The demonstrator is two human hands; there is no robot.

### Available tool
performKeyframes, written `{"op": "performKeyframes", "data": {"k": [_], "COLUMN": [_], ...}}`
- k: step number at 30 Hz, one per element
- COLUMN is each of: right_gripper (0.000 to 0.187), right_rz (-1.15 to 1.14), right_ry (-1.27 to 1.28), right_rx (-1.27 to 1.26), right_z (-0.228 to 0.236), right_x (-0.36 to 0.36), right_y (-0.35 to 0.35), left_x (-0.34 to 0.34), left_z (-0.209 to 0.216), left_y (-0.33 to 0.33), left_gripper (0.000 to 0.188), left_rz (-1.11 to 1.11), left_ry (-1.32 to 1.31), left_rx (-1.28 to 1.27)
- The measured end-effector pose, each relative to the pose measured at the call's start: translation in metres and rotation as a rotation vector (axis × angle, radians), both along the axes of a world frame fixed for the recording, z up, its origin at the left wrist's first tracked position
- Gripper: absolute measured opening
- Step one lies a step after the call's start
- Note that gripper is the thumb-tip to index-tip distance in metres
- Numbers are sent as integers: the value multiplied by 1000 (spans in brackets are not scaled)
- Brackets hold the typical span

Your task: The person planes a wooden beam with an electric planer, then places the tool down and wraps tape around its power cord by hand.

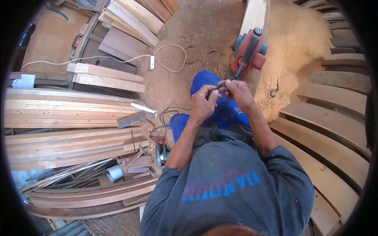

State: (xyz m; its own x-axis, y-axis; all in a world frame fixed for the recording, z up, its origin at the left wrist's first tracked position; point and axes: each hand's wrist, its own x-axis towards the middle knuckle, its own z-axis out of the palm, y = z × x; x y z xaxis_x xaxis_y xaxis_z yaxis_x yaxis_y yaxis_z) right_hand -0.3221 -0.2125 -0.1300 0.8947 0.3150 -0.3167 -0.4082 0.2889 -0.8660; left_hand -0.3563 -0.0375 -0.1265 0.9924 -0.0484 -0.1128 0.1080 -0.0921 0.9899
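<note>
In front of my body, both hands pinch a black power cord (221,85) close to where it leaves a red electric planer. My left hand (203,103) is closed, thumb and fingers pressed together on the cord. My right hand (240,94) grips it nearer the tool, fingers curled round it. The red planer (251,55), with its dark handle and black knob, rests on a pale wooden board (255,15) just beyond my right hand. Blue-clad legs (204,80) show below my hands. Exactly what my fingertips press on is partly hidden.
A white extension socket (152,63) and its looping cable lie on the dusty floor ahead. Stacked planks (71,112) fill the left; more boards (327,118) line the right. Wood shavings (291,59) heap beside the planer. Tools and wires (159,139) sit left of my legs.
</note>
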Motion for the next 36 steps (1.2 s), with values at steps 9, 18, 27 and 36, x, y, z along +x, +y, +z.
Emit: {"op": "performKeyframes", "data": {"k": [9,18,27,36], "right_gripper": [18,20,9,9], "right_rz": [-104,23,462,651], "right_ry": [-590,-1011,-1174,-1131], "right_rx": [-633,-852,-1016,-833], "right_z": [40,46,72,42], "right_x": [-14,0,26,49], "right_y": [-9,-9,-13,-6], "left_x": [9,8,17,24], "left_z": [12,20,24,11], "left_y": [2,7,20,25], "left_gripper": [15,16,15,13], "left_rz": [-17,-111,-251,-331], "left_ry": [147,184,266,206], "left_rx": [-318,-264,-129,114]}}
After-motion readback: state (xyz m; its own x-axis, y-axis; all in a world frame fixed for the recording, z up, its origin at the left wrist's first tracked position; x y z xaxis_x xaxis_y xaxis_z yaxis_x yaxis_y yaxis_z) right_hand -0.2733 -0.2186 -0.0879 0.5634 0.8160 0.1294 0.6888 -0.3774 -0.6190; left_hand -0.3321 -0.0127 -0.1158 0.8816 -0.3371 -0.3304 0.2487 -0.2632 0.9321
